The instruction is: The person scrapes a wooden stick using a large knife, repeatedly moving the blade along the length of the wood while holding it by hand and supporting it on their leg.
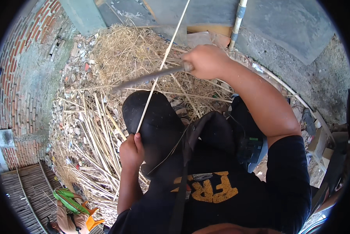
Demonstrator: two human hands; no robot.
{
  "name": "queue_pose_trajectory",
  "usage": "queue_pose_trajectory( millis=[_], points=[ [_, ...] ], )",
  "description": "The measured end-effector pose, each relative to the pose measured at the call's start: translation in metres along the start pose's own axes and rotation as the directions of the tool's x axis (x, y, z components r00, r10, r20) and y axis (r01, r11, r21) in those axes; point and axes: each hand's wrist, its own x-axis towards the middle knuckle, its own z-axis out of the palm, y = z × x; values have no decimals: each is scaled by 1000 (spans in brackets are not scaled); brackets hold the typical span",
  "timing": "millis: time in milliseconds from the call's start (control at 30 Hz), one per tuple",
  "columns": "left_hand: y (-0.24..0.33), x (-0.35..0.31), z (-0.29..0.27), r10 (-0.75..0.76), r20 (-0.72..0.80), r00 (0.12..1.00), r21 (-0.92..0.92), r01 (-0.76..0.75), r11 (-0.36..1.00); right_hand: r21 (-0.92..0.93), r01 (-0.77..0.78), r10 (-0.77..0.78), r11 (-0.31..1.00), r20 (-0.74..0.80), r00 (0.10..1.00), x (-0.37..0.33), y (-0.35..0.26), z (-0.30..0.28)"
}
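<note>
My left hand (132, 153) is closed around the lower end of a long, thin, pale stick (166, 54), thumb on top. The stick slants up and to the right, past the top edge of the view. Its lower part passes in front of my bent knee (155, 111) in black cloth. My right hand (206, 61) grips the handle of a long knife (145, 78) with a dark, slightly blurred blade. The blade points left and crosses the stick above my knee; whether the two touch, I cannot tell.
Many pale split strips (99, 134) lie on rubble to my left. Dry shavings (122, 54) are heaped ahead by a grey wall with an upright pipe (237, 25). A brick wall (21, 78) stands at left. Another person (71, 212) is at lower left beside a slatted surface (24, 195).
</note>
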Motion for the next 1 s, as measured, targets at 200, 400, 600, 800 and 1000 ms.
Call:
queue_pose_trajectory(
  millis=[200,400,600,800,1000],
  points=[
    [4,5,8,55,-58,997,-3,-55,998,-22,8,-11,1000,-124,992,5,42,2],
    [2,7,1,21,-18,1000,-35,-22,999,-62,-88,82,994,-87,993,5,34,-7],
    [5,6,5,37,-40,999,-49,-39,998,-120,-10,15,993,44,999,-10,-16,-14],
    [-5,4,11,58,-65,996,-74,-62,995,-83,21,-18,996,39,999,-2,15,-17],
    [3,8,4,71,-74,995,-33,-74,997,-74,-74,61,995,-164,985,3,42,-2]
  ],
)
